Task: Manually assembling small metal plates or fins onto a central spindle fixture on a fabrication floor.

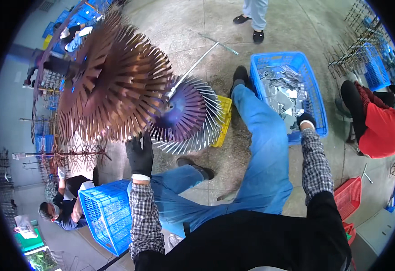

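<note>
Slats [120,86] fan out ahead on your left; your left hand [140,156], fingers raised, is at their lower edge (gripping or not, I can't tell), so steady them lightly. Your right hand [306,120] looks curled over pieces [281,97] in the basket [320,101], hold unclear; mind edges.

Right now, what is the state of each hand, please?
Left hand: at the brown finned wheel; grip cannot be told.
Right hand: at the blue basket; grip cannot be told.
</note>
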Available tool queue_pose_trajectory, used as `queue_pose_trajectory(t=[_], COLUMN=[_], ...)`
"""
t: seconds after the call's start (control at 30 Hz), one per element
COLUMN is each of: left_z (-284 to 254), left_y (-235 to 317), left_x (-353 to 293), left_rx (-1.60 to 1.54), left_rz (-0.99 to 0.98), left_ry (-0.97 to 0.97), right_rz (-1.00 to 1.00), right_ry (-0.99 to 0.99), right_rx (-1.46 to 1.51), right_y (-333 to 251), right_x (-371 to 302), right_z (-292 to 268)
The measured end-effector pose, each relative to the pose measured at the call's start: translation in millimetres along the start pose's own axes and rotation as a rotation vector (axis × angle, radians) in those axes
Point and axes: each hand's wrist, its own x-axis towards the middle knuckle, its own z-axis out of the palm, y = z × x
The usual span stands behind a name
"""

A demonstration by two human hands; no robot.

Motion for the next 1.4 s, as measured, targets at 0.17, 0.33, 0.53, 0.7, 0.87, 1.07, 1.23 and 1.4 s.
queue_pose_trajectory(t=[0.17, 0.33, 0.53, 0.7, 0.87, 1.07, 1.23, 1.4], left_z=[22.0, 43.6, 63.0, 52.6, 59.7, 58.3, 48.2, 71.7], left_y=[16.3, 82.9, 79.0, 90.2, 94.2, 99.8, 111.2, 91.0], left_x=[33.6, 97.9, 91.0, 92.3, 93.5, 86.8, 92.4, 81.0], left_rx=[0.74, 0.316, -0.204, -0.206, -0.214, -0.16, -0.001, 0.477], left_rz=[0.228, -0.024, -0.317, -0.388, -0.412, -0.491, -0.606, -0.329], left_ry=[0.156, -0.113, 0.147, 0.165, 0.186, 0.163, -0.043, 0.004], right_rz=[-0.408, -0.902, -0.717, -0.636, -0.671, -0.648, -0.612, -0.621], right_ry=[-0.007, -0.012, -0.077, -0.153, -0.074, -0.027, 0.013, 0.026], right_rx=[0.427, 1.028, 0.434, 0.503, 0.631, 0.613, 0.651, 0.679], right_y=[-116.9, -270.2, -402.7, -412.0, -403.6, -406.2, -404.4, -407.5], right_x=[-13.7, 28.3, 1.9, -4.7, -1.3, -3.3, -4.0, -4.5], right_z=[-160.3, -206.6, -236.1, -233.9, -224.2, -220.9, -212.0, -214.6])
